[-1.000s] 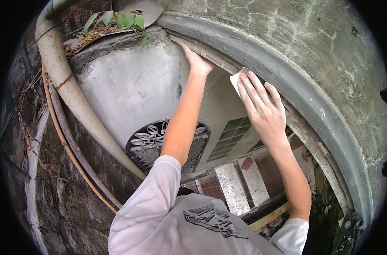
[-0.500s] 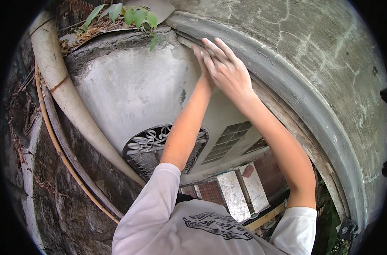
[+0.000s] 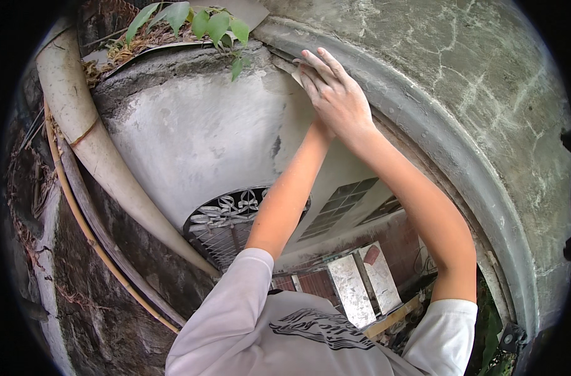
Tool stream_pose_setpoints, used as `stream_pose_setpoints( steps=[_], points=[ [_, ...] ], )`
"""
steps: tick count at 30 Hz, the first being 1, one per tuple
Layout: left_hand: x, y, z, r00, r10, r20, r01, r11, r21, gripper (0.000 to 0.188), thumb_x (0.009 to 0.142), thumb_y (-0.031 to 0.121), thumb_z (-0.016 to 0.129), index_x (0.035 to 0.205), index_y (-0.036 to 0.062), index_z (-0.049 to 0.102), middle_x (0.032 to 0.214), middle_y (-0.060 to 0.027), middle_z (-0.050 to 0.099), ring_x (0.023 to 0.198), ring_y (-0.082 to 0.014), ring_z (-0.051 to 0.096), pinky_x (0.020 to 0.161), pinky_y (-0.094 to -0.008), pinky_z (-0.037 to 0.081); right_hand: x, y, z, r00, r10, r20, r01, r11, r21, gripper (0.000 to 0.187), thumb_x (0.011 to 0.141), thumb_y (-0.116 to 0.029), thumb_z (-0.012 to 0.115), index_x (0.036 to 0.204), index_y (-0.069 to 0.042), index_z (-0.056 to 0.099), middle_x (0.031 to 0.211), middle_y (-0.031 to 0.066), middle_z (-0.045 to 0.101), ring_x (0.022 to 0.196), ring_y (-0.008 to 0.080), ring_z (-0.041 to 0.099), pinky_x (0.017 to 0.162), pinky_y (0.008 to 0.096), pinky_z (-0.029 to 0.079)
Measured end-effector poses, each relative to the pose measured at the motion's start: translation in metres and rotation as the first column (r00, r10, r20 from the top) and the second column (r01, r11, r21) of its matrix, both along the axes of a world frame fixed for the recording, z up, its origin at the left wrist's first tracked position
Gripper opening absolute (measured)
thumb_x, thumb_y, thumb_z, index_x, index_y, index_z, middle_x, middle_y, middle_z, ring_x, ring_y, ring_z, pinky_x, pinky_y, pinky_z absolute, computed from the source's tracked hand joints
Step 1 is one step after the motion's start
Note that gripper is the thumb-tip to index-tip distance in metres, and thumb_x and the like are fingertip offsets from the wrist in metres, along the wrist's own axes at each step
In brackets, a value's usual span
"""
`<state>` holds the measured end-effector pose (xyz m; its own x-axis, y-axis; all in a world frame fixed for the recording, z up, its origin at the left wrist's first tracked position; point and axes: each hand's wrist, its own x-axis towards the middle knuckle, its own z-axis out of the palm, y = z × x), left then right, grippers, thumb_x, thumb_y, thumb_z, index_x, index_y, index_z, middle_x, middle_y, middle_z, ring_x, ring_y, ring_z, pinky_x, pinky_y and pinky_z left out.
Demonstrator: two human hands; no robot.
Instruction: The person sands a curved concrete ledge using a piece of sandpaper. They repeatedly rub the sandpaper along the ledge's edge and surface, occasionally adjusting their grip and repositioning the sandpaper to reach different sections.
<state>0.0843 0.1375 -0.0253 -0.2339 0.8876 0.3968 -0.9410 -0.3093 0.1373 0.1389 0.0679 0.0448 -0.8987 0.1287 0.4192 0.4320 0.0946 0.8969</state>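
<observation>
My right hand [image 3: 338, 103] lies over my left hand [image 3: 322, 128], the two touching in front of a pale plastered wall [image 3: 191, 125]. Whitish dust coats the right hand's fingers, which are stretched out and hold nothing. Only the wrist end of the left hand shows plainly; the right hand covers its fingers. Just beyond the fingertips runs a grey concrete ledge [image 3: 417, 113], curving down to the right. Whether the fingers touch it, I cannot tell.
A cracked cement surface [image 3: 486, 81] spreads at the upper right. On the left, a thick pale pipe [image 3: 110, 156] slants beside a thin yellowish pipe [image 3: 78, 219] and rough dark rock. Leaves [image 3: 217, 26] hang at the top. Below are a metal grille [image 3: 226, 216] and pale boards [image 3: 351, 290].
Both hands have shifted slightly right in the view. The left hand's fingers, partly visible before, are now covered by the right hand. The background has moved a little right and down.
</observation>
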Motion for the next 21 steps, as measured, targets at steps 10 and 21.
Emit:
stream_pose_setpoints(
  steps=[10, 21],
  points=[
    [0.007, -0.002, -0.009, 0.992, -0.088, 0.091, 0.085, 0.996, 0.037, 0.097, 0.086, 0.083, 0.028, 0.150, 0.0098, 0.030, 0.151, -0.0135, 0.034, 0.137, -0.0301, 0.034, 0.113, -0.0419, 0.033, -0.047, 0.018, 0.008, 0.995, -0.054, 0.087, 0.051, 0.998, 0.040, 0.053, 0.096, -0.032, 0.047, 0.146, -0.014, 0.045, 0.153, -0.0044, 0.041, 0.150, 0.0145, 0.017, 0.124, 0.0451, -0.007],
    [0.004, 0.006, -0.002, 0.988, -0.116, 0.104, 0.109, 0.991, 0.078, 0.095, 0.087, 0.081, 0.028, 0.150, 0.0095, 0.029, 0.151, -0.0131, 0.034, 0.138, -0.0297, 0.033, 0.113, -0.0422, 0.033, -0.026, 0.016, 0.003, 0.997, -0.044, 0.067, 0.047, 0.998, -0.039, 0.053, 0.095, -0.031, 0.050, 0.144, -0.012, 0.048, 0.151, -0.0034, 0.044, 0.148, 0.0156, 0.024, 0.124, 0.0478, -0.004]
  ],
)
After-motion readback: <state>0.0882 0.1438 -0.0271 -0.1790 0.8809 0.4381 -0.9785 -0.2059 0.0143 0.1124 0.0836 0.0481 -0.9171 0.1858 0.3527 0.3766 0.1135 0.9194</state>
